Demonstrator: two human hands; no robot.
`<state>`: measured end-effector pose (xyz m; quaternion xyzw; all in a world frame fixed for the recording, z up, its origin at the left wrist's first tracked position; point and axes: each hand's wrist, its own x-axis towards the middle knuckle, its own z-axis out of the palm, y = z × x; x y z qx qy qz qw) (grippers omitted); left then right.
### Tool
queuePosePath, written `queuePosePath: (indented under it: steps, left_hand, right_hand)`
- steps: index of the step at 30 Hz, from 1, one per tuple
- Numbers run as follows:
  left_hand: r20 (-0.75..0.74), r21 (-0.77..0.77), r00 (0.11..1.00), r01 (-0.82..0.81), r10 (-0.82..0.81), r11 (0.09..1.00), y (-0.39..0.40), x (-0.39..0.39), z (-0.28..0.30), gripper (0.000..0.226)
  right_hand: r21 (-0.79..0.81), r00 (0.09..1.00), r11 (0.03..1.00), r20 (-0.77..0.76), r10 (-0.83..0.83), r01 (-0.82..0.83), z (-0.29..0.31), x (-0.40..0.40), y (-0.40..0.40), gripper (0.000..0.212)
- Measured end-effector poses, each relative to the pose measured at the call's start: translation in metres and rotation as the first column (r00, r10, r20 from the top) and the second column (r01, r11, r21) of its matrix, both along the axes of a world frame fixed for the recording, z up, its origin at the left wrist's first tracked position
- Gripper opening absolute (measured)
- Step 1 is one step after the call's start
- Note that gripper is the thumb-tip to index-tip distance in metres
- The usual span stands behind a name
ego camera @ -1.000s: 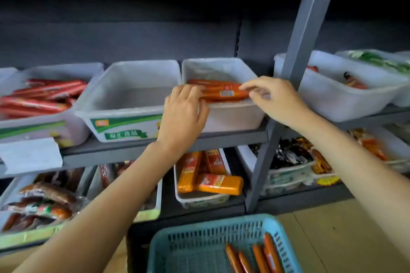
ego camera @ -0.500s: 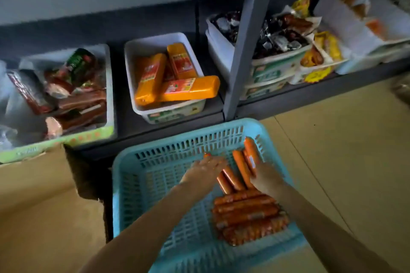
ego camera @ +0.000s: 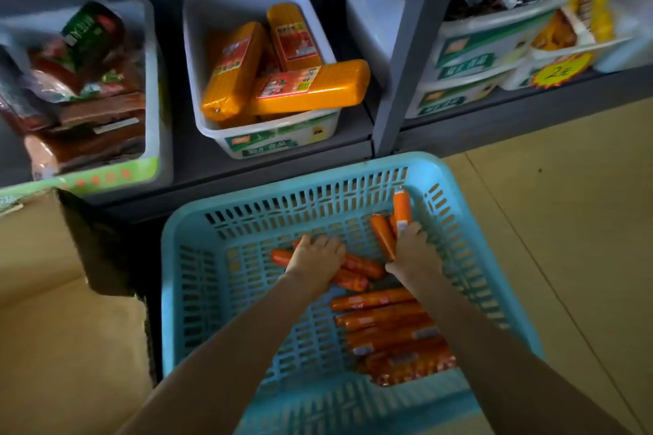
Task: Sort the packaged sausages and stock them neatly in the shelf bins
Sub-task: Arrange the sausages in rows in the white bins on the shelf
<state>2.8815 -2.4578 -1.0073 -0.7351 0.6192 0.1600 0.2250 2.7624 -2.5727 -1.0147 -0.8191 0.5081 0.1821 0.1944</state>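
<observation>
**Both hands down in the blue basket, on the sausages**

Blue basket (ego camera: 198, 293) sits on the floor in front of the bottom shelf (ego camera: 198, 155). Both hands are inside it, toward the far half.

Left hand (ego camera: 315, 263) lies palm down on two or three orange sausages (ego camera: 360, 267) lying crosswise near the basket's middle. Its fingers (ego camera: 319, 242) curl over them – how firmly they grip, cannot tell, since the hand hides the contact.

Right hand (ego camera: 413, 251) grips a small bunch of upright sausages (ego camera: 402, 210) near the far right corner of the basket. Fingers are wrapped round the lower ends; the tips of the sausages stick up past the knuckles, one taller than the rest.

More sausages (ego camera: 385, 325) are stacked side by side, crosswise, along the right side of the basket toward its near edge, partly under the right forearm.

On the bottom shelf behind:
- white bin (ego camera: 212, 11) at the middle with three fat orange sausage packs (ego camera: 311, 88) – one lies across the front rim, sticking out over the right edge
- bin at the left (ego camera: 152, 88) with dark brown and green packs piled in
- stacked white bins (ego camera: 477, 46) right of the grey upright post (ego camera: 406, 56), holding dark wrapped snacks
- yellow price tag (ego camera: 562, 71) on the front of a bin at the far right

A cardboard box (ego camera: 53, 311) stands on the floor left of the basket.
</observation>
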Motion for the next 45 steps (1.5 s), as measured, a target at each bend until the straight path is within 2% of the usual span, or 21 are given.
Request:
queuePosePath:
  steps: [3,8,10,13,15,16,19,22,24,26,27,29,30,33,35,37,38,40,41,45]
  left_hand:
    - [0.009,-0.047,0.999,-0.031,0.032,0.998,0.017,0.016,0.004,0.068]
    - [-0.037,-0.109,0.992,-0.126,0.123,0.986,0.027,0.037,0.021,0.061]
    - [-0.102,-0.171,0.98,-0.188,0.173,0.967,0.034,0.045,0.034,0.06]
    - [-0.199,-0.353,0.97,-0.206,0.142,0.913,0.051,0.058,0.058,0.056]
    - [-0.191,-0.549,0.981,-0.14,0.039,0.824,0.064,0.063,0.081,0.048]
    - [-0.215,-0.617,0.976,-0.161,0.031,0.77,0.07,0.065,0.095,0.045]
    - [-0.272,-0.765,0.962,-0.241,0.04,0.597,0.08,0.075,0.151,0.043]
    - [-0.287,-0.859,0.957,-0.277,0.044,0.431,0.075,0.088,0.226,0.046]
    - [-0.258,-0.916,0.965,-0.256,0.034,0.307,0.068,0.094,0.28,0.044]
    - [-0.221,-0.958,0.975,-0.221,0.019,0.18,0.061,0.097,0.335,0.04]
    - [-0.198,-0.972,0.98,-0.199,0.022,0.127,0.058,0.097,0.361,0.04]
    - [-0.176,-0.983,0.983,-0.178,0.043,0.035,0.054,0.099,0.409,0.042]
    - [-0.177,-0.984,0.983,-0.177,0.055,-0.001,0.053,0.1,0.429,0.042]
    - [-0.164,-0.986,0.977,-0.156,0.136,-0.063,0.05,0.109,0.473,0.042]
    - [-0.188,-0.982,0.961,-0.181,0.203,-0.056,0.049,0.116,0.49,0.033]
    - [-0.231,-0.971,0.937,-0.24,0.262,0.002,0.047,0.121,0.5,0.024]
    - [-0.245,-0.963,0.925,-0.268,0.291,0.039,0.046,0.123,0.502,0.024]
    - [-0.239,-0.954,0.906,-0.286,0.349,0.091,0.043,0.127,0.507,0.026]
    - [-0.229,-0.952,0.901,-0.287,0.369,0.111,0.04,0.13,0.509,0.027]
    - [-0.197,-0.923,0.881,-0.315,0.431,0.222,0.024,0.134,0.522,0.026]
  right_hand:
    - [0.006,0.998,0.998,0.014,-0.067,0.067,0.001,0.014,-0.001,0.076]
    - [0.103,0.976,0.983,0.141,-0.164,0.15,0.01,0.022,0.0,0.08]
    - [0.174,0.945,0.971,0.256,-0.204,0.163,0.021,0.024,0.007,0.071]
    - [0.193,0.85,0.981,0.519,-0.087,-0.017,0.055,0.027,0.023,0.057]
    - [0.127,0.766,0.984,0.642,0.011,-0.121,0.089,0.029,0.032,0.055]
    - [0.107,0.73,0.985,0.683,0.025,-0.134,0.111,0.031,0.036,0.055]
    - [0.04,0.629,0.995,0.777,0.024,-0.088,0.186,0.04,0.039,0.062]
    - [-0.057,0.482,0.998,0.874,0.067,-0.035,0.266,0.045,0.031,0.064]
    - [-0.098,0.331,0.994,0.938,0.107,-0.044,0.328,0.049,0.029,0.065]
    - [-0.214,0.186,0.976,0.958,0.218,-0.041,0.39,0.056,0.027,0.072]
    - [-0.289,0.143,0.957,0.946,0.29,-0.029,0.42,0.059,0.026,0.076]
    - [-0.421,0.1,0.907,0.902,0.42,-0.018,0.474,0.07,0.021,0.071]
    - [-0.481,0.12,0.876,0.868,0.482,-0.033,0.498,0.079,0.018,0.067]
    - [-0.605,0.31,0.788,0.732,0.606,-0.112,0.548,0.118,-0.003,0.065]
    - [-0.642,0.444,0.727,0.593,0.672,-0.244,0.562,0.153,-0.022,0.067]
    - [-0.593,0.582,0.676,0.386,0.716,-0.438,0.559,0.182,-0.042,0.068]
    - [-0.543,0.614,0.652,0.285,0.736,-0.53,0.551,0.194,-0.053,0.06]
    - [-0.499,0.662,0.642,0.168,0.731,-0.582,0.533,0.204,-0.068,0.025]
    - [-0.523,0.675,0.644,0.165,0.719,-0.558,0.526,0.204,-0.073,0.017]
    - [-0.608,0.672,0.688,0.319,0.668,-0.395,0.516,0.183,-0.073,0.047]
